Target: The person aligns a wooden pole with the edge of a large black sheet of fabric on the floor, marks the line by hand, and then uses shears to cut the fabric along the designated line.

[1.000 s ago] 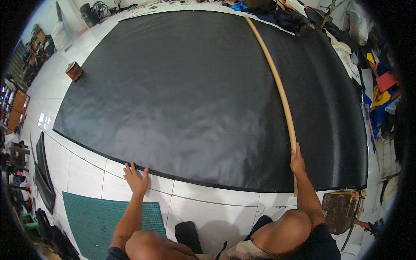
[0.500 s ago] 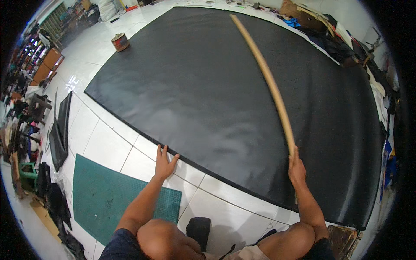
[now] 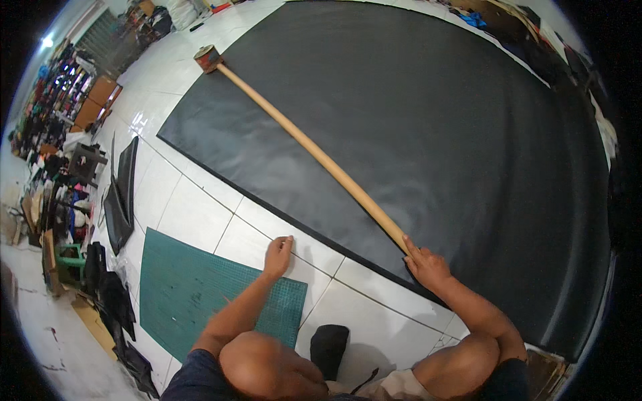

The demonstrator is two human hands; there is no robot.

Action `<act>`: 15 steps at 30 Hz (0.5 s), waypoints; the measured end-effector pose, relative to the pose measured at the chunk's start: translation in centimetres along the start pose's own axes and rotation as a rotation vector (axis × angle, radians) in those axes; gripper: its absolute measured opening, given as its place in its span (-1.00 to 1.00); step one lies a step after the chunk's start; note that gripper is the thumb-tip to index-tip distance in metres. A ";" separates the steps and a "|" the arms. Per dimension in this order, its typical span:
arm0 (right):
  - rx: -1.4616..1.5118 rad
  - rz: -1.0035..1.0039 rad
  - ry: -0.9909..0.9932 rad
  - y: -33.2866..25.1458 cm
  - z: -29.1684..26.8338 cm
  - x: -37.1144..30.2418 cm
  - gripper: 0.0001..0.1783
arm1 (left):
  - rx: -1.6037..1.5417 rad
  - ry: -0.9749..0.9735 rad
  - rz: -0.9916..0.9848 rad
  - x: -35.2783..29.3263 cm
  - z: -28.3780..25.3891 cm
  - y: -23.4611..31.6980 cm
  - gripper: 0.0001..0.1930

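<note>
A long, light wooden stick (image 3: 321,159) lies slantwise across a large sheet of black leather-like material (image 3: 428,127) spread on the floor. My right hand (image 3: 428,266) grips the near end, close to the sheet's front edge. The stick's far end reaches up beside a rusty red tin can (image 3: 208,59) at the sheet's far left edge. My left hand (image 3: 278,256) hovers over the white tiles just short of the sheet, fingers curled in and nothing visible in them. A green cutting mat (image 3: 200,294) lies on the floor below that forearm.
Folded black material (image 3: 122,197) lies on the tiles to the left. Beyond it are a dark stool (image 3: 87,162), a green stool (image 3: 70,257) and heaped clutter along the wall. Scraps and a blue item (image 3: 473,19) line the far right edge.
The stick has swung left, its far end now by the can. My right hand has shifted slightly left with it. My left hand has come off the sheet's edge and curled.
</note>
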State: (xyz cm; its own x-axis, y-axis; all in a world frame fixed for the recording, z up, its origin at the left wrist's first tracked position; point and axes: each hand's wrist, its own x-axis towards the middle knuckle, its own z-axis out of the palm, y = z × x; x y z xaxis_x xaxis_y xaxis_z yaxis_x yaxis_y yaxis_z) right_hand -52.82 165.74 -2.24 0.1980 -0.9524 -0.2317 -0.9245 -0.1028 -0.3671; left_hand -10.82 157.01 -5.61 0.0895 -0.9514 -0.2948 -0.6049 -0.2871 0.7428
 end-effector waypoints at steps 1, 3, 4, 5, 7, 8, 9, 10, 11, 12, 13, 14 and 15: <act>-0.016 0.005 -0.031 0.1 -0.3 -0.8 -0.28 | 0.026 -0.041 0.035 -0.4 0.5 -0.1 -0.48; -0.013 -0.024 -0.061 0.0 -0.7 -1.9 -0.28 | -0.092 -0.215 0.002 -1.8 2.9 0.6 -0.45; 0.006 -0.054 -0.082 -0.1 -0.6 -2.8 -0.29 | -0.175 -0.271 -0.102 -2.6 3.8 1.6 -0.44; 0.026 -0.085 -0.103 -0.4 -0.5 -3.5 -0.29 | -0.214 -0.373 -0.210 -2.7 4.2 2.7 -0.43; 0.049 -0.122 -0.164 -2.5 -1.6 -2.9 -0.29 | -0.247 -0.490 -0.336 -3.3 4.1 3.7 -0.42; 0.063 -0.141 -0.189 -3.6 -1.9 -2.7 -0.29 | -0.248 -0.510 -0.346 -3.7 4.1 4.1 -0.42; 0.013 -0.200 -0.163 -4.3 -1.8 -2.9 -0.30 | -0.254 -0.532 -0.347 -3.9 4.4 4.4 -0.42; -0.039 -0.258 -0.137 -4.8 -1.5 -2.9 -0.30 | -0.334 -0.561 -0.364 -4.2 4.6 4.4 -0.43; -0.091 -0.317 -0.112 -5.3 -1.3 -3.1 -0.30 | -0.414 -0.590 -0.382 -4.6 4.7 4.3 -0.44; -0.088 -0.302 -0.168 -5.8 -1.5 -3.3 -0.30 | -0.494 -0.607 -0.406 -5.1 4.6 4.6 -0.45; -0.085 -0.286 -0.224 -6.3 -2.0 -3.7 -0.30 | -0.607 -0.552 -0.433 -5.9 4.6 4.9 -0.52; -0.082 -0.269 -0.279 -6.8 -2.4 -4.0 -0.30 | -0.657 -0.530 -0.423 -6.3 4.4 4.9 -0.54; -0.027 -0.267 -0.295 -6.8 -2.8 -4.5 -0.31 | -0.716 -0.514 -0.413 -7.1 4.8 4.9 -0.56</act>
State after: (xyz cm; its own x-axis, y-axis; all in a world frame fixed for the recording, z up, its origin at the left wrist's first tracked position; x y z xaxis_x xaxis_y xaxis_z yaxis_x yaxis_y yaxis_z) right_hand -48.34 169.97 3.83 0.5138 -0.7684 -0.3816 -0.8354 -0.3471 -0.4261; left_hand -18.24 162.85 -2.74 -0.2727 -0.6439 -0.7149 0.0357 -0.7493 0.6612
